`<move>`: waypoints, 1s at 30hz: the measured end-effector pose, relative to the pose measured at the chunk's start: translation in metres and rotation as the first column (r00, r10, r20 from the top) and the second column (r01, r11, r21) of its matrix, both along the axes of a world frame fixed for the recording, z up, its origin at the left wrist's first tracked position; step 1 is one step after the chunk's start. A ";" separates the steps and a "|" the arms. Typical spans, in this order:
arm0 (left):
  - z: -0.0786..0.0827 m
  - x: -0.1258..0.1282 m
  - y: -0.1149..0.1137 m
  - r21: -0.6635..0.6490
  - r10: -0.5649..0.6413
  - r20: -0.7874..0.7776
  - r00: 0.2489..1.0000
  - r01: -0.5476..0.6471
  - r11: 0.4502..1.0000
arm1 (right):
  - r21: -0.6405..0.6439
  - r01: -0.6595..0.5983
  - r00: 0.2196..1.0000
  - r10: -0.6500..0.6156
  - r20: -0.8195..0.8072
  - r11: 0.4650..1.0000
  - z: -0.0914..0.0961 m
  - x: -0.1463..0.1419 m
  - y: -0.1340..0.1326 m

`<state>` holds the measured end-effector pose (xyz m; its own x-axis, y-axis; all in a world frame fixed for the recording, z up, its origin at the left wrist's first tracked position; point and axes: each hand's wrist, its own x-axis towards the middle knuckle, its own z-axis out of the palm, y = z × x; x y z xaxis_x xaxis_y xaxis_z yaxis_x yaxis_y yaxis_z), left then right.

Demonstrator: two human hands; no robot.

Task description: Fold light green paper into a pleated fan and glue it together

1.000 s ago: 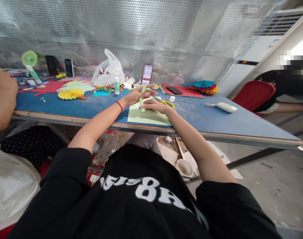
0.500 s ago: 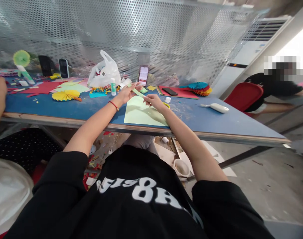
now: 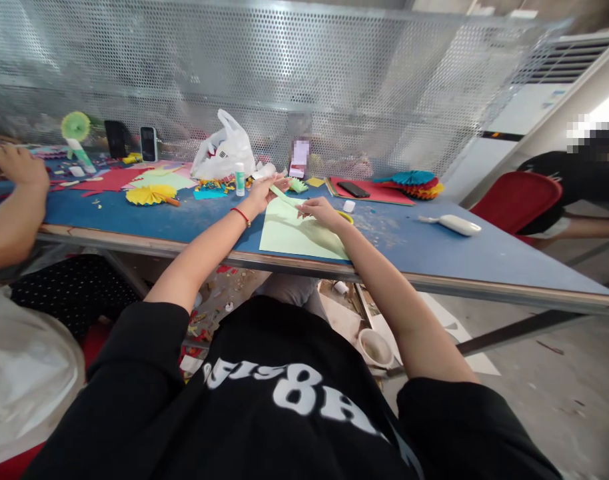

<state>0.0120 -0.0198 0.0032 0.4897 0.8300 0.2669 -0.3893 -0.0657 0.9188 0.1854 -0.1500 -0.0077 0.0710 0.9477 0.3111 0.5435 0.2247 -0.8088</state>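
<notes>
A light green paper sheet [image 3: 294,233] lies on the blue table [image 3: 134,213] in front of me. Above its far edge I hold a narrow folded green paper strip [image 3: 283,195] between both hands. My left hand [image 3: 264,190] pinches the strip's far end, fingers closed. My right hand [image 3: 320,210] pinches its near end, just over the sheet. Yellow-handled scissors [image 3: 345,216] lie right behind my right hand, mostly hidden.
A glue stick [image 3: 240,179], a white plastic bag [image 3: 224,150], a yellow paper fan [image 3: 149,195], a red sheet with a phone [image 3: 353,189], stacked coloured fans [image 3: 409,181] and a white tool [image 3: 452,224] lie on the table. Another person's hand [image 3: 19,167] works at far left. A red chair [image 3: 514,197] stands right.
The strip was pressed upright on the sheet under both hands; now it is lifted and held slanted between them. My left hand moved back and left.
</notes>
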 end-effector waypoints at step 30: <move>-0.034 0.014 0.000 0.749 0.276 -0.636 0.721 0.491 0.444 | -0.141 0.213 0.949 -0.170 0.265 0.967 -0.014 0.016 0.010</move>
<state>0.0258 -0.0195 -0.0307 0.8910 0.2765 0.3601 0.1366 -0.9197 0.3680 0.2018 -0.1403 -0.0214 0.1969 0.9634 0.1819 0.7516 -0.0292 -0.6590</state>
